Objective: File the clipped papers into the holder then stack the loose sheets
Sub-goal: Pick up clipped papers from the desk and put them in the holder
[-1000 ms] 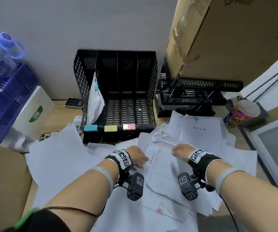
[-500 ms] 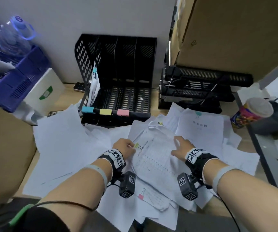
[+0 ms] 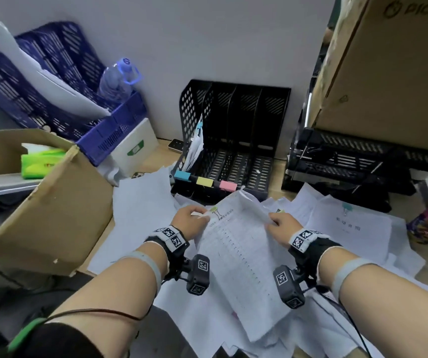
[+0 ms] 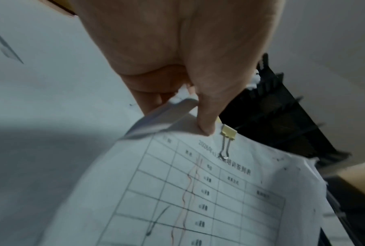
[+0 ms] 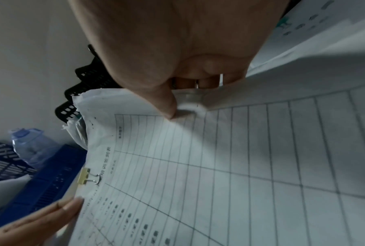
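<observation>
Thumbs of the left hand [image 3: 188, 219] and right hand [image 3: 281, 224] pinch the top corners of the clipped papers [image 3: 241, 267], its yellow binder clip [image 4: 228, 133] beside the left thumb. Lifted mid-frame over loose sheets [image 3: 140, 202], its top edge nears the black file holder [image 3: 236, 130], whose three right slots stand open.

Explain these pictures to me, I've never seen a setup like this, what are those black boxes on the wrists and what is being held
No machine here: a person works with bare hands. The black boxes are small cameras strapped under each wrist; a third camera sits on the head. The wide picture is the head view; the two close-ups look along each hand.

The left hand and right hand each pinch the top edge of a clipped bundle of papers, a printed table fastened with a yellow binder clip. Loose sheets lie scattered over the desk. Behind them stands a black file holder, with papers already in its leftmost slot.
</observation>
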The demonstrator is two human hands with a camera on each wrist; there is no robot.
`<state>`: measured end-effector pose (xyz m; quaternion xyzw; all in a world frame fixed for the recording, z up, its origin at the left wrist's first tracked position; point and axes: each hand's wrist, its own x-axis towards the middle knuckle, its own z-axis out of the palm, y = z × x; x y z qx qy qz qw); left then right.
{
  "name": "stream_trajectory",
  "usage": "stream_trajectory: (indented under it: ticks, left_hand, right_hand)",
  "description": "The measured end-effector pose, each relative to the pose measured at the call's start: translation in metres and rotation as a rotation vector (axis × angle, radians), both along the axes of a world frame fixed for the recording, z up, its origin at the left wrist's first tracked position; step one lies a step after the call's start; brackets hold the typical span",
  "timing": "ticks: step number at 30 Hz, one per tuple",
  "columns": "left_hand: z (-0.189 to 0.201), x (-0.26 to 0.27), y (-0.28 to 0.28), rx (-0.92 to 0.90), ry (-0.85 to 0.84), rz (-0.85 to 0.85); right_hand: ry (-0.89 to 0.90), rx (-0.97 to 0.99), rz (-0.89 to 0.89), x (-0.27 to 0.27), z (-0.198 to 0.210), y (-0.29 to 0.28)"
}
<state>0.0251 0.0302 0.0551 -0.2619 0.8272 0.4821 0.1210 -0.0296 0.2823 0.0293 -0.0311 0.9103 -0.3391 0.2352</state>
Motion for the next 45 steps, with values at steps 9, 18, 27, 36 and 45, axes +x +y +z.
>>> stream_trajectory:
  ticks: [9,18,27,36,45]
  left_hand:
    - [0.009,0.010,-0.027,0.361,-0.131,0.077]
    - [0.050,-0.036,-0.052,0.162,0.196,-0.066]
    - [0.086,-0.082,-0.046,0.204,0.534,-0.349]
    - [0.061,-0.112,-0.078,0.125,0.424,-0.335]
    - [0.038,-0.122,-0.081,0.129,0.235,-0.517]
  right_hand:
    - [-0.028,-0.050,-0.031,-0.013,0.016,-0.032]
    - [-0.103,-0.032,-0.040,-0.015,0.082,-0.100]
    - [0.087,0.121,-0.121,-0.031,0.126,-0.176]
    - [0.204,-0.065,-0.222,-0.054,0.176,-0.163]
    - [0.191,-0.200,-0.306,-0.096,0.168,-0.178]
